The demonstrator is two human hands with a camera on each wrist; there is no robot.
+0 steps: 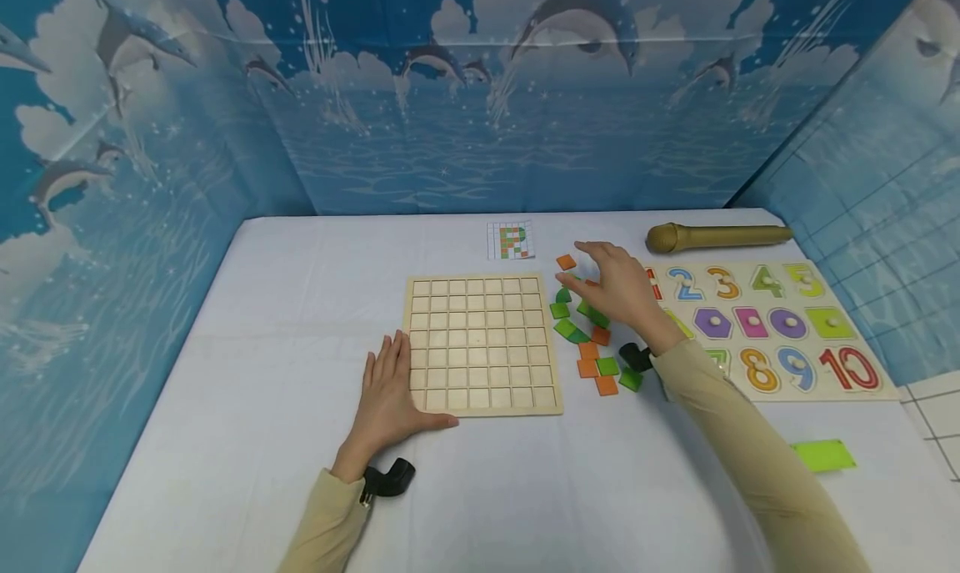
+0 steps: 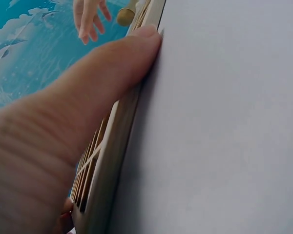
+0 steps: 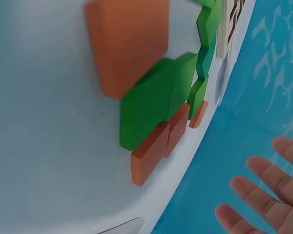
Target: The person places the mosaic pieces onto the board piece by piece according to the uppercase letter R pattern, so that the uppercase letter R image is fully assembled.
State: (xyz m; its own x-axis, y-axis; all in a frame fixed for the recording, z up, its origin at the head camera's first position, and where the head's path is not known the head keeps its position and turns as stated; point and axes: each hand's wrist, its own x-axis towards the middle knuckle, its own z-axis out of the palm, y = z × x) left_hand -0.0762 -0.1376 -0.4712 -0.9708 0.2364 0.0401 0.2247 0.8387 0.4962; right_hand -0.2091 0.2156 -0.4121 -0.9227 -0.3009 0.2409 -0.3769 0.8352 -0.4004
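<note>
A square wooden grid board [image 1: 480, 344] lies on the white table. Against its lower left corner rests my left hand [image 1: 386, 398], fingers straight along the left side and thumb along the near edge. In the left wrist view the thumb [image 2: 112, 63] touches the board's rim [image 2: 129, 112]. My right hand [image 1: 615, 285] hovers over loose orange and green tiles right of the board, fingers spread and holding nothing. The right wrist view shows its fingers [image 3: 263, 195] apart from the orange tile [image 3: 132, 44] and the green tile [image 3: 149, 105]. Some tiles are hidden under the hand.
A small pattern card [image 1: 511, 241] lies behind the board. On the right is a number puzzle board [image 1: 750, 360], partly covered by the right arm. A gold microphone-shaped object [image 1: 716, 237] lies behind it, and a lime green piece [image 1: 825, 455] nearer the front.
</note>
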